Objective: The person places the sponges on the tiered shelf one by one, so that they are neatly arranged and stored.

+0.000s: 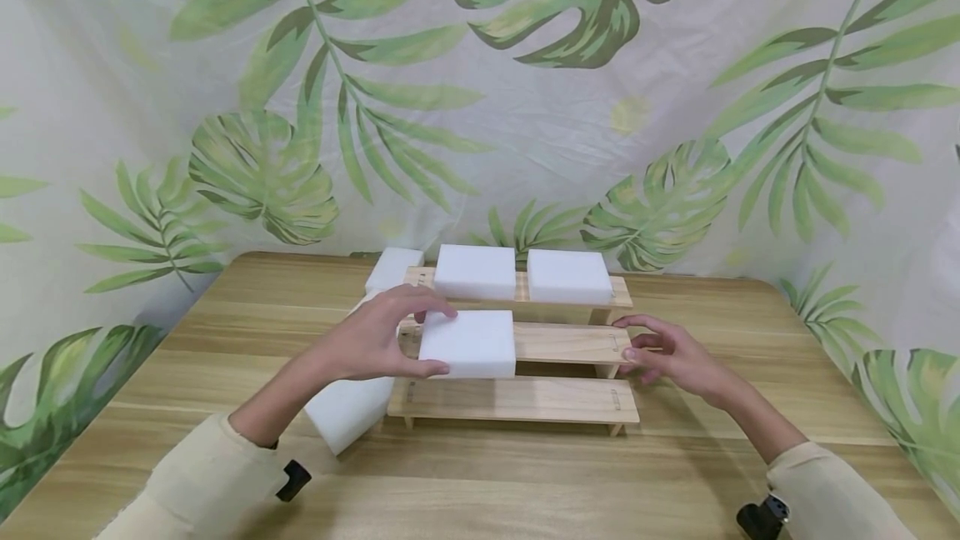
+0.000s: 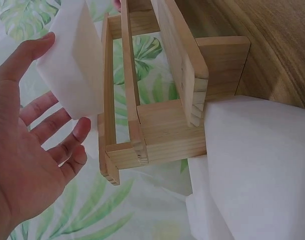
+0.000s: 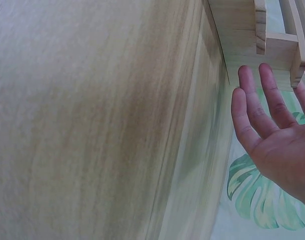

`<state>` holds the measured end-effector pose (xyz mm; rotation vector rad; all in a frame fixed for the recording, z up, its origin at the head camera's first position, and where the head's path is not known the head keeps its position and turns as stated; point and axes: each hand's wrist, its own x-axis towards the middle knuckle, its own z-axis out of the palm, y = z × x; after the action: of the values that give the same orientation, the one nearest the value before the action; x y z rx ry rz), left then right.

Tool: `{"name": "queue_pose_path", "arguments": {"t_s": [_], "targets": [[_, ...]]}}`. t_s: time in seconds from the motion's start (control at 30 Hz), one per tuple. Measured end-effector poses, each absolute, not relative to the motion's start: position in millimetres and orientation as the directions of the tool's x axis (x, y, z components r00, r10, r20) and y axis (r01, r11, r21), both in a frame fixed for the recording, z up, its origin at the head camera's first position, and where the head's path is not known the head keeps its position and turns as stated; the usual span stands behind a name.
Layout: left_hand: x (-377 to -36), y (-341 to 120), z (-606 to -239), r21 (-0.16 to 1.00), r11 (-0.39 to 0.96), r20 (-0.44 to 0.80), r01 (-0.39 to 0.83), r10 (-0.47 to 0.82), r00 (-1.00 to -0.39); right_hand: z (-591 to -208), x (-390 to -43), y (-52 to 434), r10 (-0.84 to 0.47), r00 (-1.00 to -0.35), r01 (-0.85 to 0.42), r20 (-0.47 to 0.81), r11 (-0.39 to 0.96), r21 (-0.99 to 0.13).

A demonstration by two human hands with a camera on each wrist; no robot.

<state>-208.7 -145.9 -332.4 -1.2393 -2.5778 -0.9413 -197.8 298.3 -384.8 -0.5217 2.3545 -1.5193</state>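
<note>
My left hand (image 1: 382, 336) holds a white foam block (image 1: 468, 344) by its left side, thumb at the near edge and fingers at the far edge. The block is over the left part of the middle tier of a three-tier wooden stand (image 1: 570, 344); whether it touches the plank I cannot tell. In the left wrist view, the thumb lies on one face of the block (image 2: 75, 60). My right hand (image 1: 667, 357) grips the right end of the middle tier between thumb and index finger, while its other fingers extend below in the right wrist view.
Two white blocks, one left (image 1: 476, 271) and one right (image 1: 570, 276), sit on the top tier. More white foam pieces (image 1: 348, 411) lie left of the stand, partly behind my left arm. The wooden table (image 1: 525, 482) meets a leaf-patterned cloth (image 1: 540, 148) at the back.
</note>
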Motion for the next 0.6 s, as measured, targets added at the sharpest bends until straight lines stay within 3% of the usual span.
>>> {"name": "queue_pose_path", "arguments": {"t_s": [0.6], "targets": [[-209, -133, -332, 0.580, 0.408, 0.327, 0.705, 0.676, -0.661, -385, -198, 299, -0.441, -0.895, -0.126, -0.064, 0.389, -0.912]]}}
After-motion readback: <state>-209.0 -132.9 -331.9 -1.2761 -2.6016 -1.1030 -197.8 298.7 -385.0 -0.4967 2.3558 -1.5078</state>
